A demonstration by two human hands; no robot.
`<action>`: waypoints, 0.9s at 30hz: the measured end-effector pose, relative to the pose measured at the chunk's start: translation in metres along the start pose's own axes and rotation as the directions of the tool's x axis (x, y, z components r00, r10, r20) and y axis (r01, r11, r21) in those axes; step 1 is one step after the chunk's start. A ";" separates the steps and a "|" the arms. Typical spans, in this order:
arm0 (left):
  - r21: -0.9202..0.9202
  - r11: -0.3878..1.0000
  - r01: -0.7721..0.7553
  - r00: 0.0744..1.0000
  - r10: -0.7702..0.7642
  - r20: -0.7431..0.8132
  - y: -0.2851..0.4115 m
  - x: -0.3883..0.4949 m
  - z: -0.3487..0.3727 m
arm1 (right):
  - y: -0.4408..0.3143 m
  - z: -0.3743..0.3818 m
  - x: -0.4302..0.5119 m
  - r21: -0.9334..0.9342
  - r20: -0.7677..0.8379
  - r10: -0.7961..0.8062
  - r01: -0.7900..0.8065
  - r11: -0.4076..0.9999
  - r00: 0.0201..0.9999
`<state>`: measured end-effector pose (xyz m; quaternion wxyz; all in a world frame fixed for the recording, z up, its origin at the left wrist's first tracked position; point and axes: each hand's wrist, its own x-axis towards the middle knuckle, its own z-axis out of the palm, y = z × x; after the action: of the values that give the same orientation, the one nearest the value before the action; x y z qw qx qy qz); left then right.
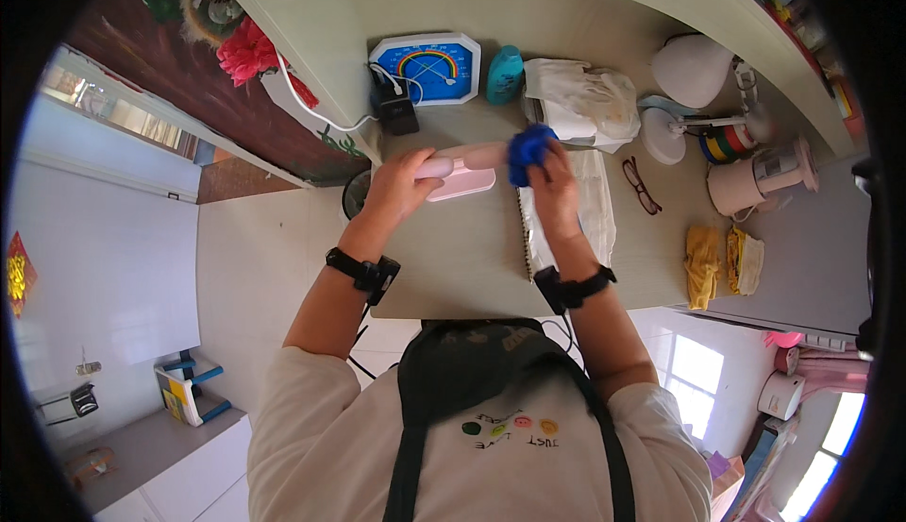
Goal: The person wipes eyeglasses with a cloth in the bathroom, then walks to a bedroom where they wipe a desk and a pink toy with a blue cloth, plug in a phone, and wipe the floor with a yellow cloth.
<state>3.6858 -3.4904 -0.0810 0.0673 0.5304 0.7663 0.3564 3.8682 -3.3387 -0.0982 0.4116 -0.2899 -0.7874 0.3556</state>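
Note:
My left hand is closed around one end of a pale pink, rounded object, which spans towards the right; its exact kind cannot be told. A bunched blue cloth is in my right hand, touching the other end of the pink object. Under and beside it, a pink tray-like piece lies on the desk. White sheets on a spiral-bound pad lie beneath and right of my right hand. Both wrists wear black straps with small boxes.
A blue thermo-hygrometer, a black charger, a teal bottle and a plastic-wrapped stack stand along the back. Eyeglasses, a white desk lamp, a pink appliance and folded yellow cloths are at the right.

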 end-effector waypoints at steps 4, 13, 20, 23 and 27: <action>-0.012 1.000 -0.006 1.000 0.006 0.000 -0.004 0.002 0.001 | -0.031 0.036 0.007 -0.414 0.205 -0.309 0.368 0.832 0.929; -0.080 0.994 -0.077 0.993 0.069 -0.094 -0.013 -0.002 0.006 | -0.052 0.074 0.043 -0.423 0.682 -0.124 0.526 0.738 0.721; -0.106 0.980 -0.171 0.975 0.153 -0.161 -0.019 -0.003 0.012 | -0.054 0.113 0.081 -0.106 0.913 -0.032 0.312 0.944 0.407; -0.066 0.978 -0.195 0.962 0.178 -0.207 -0.020 -0.004 0.016 | -0.046 0.131 0.083 -0.026 0.958 -0.084 0.374 0.927 0.274; 0.001 0.978 -0.210 0.963 0.207 -0.175 -0.018 -0.003 0.021 | -0.013 0.130 0.096 -0.166 0.952 0.077 0.289 0.943 0.295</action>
<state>3.6837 -3.4861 -0.1081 -0.0330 0.5743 0.7060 0.4132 3.7079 -3.3159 -0.0985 -0.1609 -0.0301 -0.9391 0.3022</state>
